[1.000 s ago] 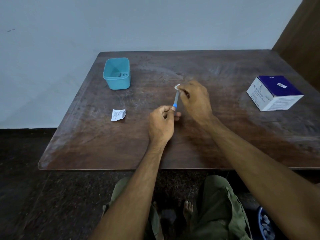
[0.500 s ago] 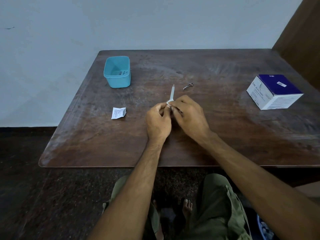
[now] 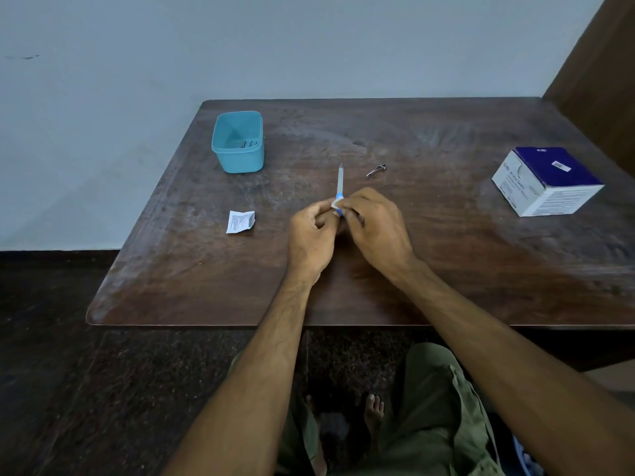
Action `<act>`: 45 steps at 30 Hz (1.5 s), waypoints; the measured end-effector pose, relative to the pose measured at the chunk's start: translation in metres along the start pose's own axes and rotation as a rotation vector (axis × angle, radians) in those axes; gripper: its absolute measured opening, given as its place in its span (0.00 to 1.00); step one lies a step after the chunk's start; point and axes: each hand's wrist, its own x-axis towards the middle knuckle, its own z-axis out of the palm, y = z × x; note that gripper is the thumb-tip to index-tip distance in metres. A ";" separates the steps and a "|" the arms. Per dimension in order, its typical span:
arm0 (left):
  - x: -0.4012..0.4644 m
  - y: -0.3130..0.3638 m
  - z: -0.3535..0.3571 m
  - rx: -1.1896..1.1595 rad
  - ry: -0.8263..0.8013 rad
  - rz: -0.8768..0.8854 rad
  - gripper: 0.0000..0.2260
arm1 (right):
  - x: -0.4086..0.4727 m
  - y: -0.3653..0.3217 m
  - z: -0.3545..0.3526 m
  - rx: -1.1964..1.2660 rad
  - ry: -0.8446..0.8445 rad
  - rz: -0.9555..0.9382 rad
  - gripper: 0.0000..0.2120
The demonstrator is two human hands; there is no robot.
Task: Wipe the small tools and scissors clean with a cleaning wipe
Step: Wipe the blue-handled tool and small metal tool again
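Note:
A slim grey tool [image 3: 340,178] with a blue band near its handle points away from me over the table's middle. My left hand [image 3: 311,235] grips its near end. My right hand [image 3: 376,226] pinches a small white wipe [image 3: 335,203] round the tool at the blue band. The two hands touch. A small metal tool [image 3: 376,169] lies on the wood just beyond them to the right. More metal tools lie inside the teal tub [image 3: 238,142] at the back left.
A torn white wipe sachet [image 3: 240,221] lies left of my hands. A white and blue box [image 3: 546,182] stands at the right. The dark wooden table [image 3: 446,269] has its front edge near my knees. A brown panel rises at the far right.
My right hand slid the wipe from the tool's far tip down to the blue band by my left hand. That uncovered the small metal tool lying behind.

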 end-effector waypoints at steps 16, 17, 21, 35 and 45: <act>0.004 -0.004 0.000 -0.107 -0.030 -0.034 0.10 | 0.014 -0.006 0.005 0.024 0.021 0.134 0.12; 0.003 -0.004 0.000 -0.113 -0.020 -0.032 0.10 | 0.011 -0.008 0.006 0.029 0.013 0.137 0.12; 0.004 -0.003 -0.001 -0.082 -0.019 -0.001 0.11 | -0.007 -0.013 0.007 0.033 -0.005 0.109 0.10; 0.005 -0.003 -0.001 -0.116 -0.010 -0.022 0.10 | -0.003 -0.008 0.003 0.091 0.008 0.168 0.11; 0.002 0.006 -0.005 -0.212 0.019 -0.030 0.09 | 0.007 -0.015 -0.008 0.364 -0.003 0.335 0.09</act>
